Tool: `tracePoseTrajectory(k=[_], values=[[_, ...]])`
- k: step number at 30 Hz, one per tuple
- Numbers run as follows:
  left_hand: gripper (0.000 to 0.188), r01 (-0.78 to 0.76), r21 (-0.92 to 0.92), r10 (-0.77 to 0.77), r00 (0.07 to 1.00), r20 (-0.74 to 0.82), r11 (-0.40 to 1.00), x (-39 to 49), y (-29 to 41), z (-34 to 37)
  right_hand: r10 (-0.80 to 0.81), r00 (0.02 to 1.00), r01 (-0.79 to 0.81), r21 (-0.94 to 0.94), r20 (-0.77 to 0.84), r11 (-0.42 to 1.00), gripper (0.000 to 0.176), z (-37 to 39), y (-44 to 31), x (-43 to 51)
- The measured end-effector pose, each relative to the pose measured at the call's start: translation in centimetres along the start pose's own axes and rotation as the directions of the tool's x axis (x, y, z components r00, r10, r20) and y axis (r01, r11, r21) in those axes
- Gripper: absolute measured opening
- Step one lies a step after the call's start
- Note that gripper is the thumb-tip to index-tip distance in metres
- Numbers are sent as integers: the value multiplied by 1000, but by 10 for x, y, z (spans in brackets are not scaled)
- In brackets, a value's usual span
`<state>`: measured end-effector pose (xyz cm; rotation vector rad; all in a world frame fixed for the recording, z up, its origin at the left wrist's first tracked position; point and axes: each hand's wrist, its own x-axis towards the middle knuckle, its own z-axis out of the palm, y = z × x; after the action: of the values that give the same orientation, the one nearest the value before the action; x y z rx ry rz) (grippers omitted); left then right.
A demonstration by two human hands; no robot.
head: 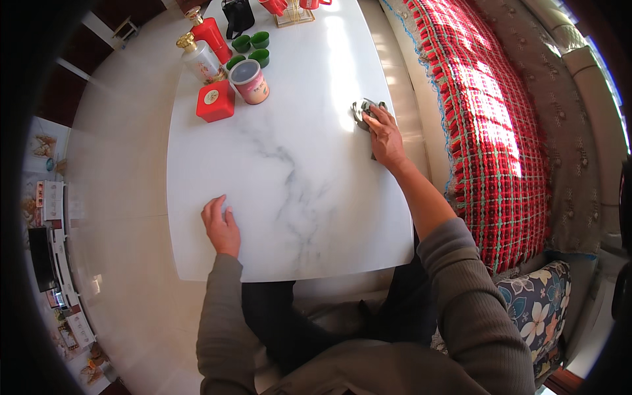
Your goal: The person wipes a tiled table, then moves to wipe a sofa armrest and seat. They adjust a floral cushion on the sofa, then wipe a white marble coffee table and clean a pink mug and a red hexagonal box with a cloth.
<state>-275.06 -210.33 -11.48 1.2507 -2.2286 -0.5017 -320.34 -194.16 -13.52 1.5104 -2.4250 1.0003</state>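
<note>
My right hand (pixel 385 136) presses a crumpled dark and white cloth (pixel 363 112) against the white marble-patterned tabletop (pixel 276 197), close to its right edge. Part of the cloth is hidden under the fingers and palm. My left hand (pixel 221 227) rests at the near left part of the tabletop, fingers slightly curled and apart, holding nothing. Beyond it, at the table's left side, stand a red box (pixel 216 102) and a round pink canister with a translucent lid (pixel 250 83).
Behind the canister are several green cups (pixel 259 40), a white bottle (pixel 202 61), a red bottle (pixel 211 37) and a black bag (pixel 238 17). A gold rack (pixel 295 19) with red cups stands at the far end. A sofa with a red plaid cover (pixel 493 148) runs along the right.
</note>
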Motion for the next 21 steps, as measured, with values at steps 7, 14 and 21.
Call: tracePoseTrajectory(k=[7,14,21], values=[[34,4,119,2,998,-55,993,-53,47,41,-359,851,188,416,384,890,47,-34,-159,-186],[43,23,262,-26,1000,8,965,-51,57,29,-155,939,103,179,308,978,46,-50,-82,-93],[44,47,243,-56,998,29,969,-41,67,43,-72,995,63,142,63,988,44,60,-114,-12]])
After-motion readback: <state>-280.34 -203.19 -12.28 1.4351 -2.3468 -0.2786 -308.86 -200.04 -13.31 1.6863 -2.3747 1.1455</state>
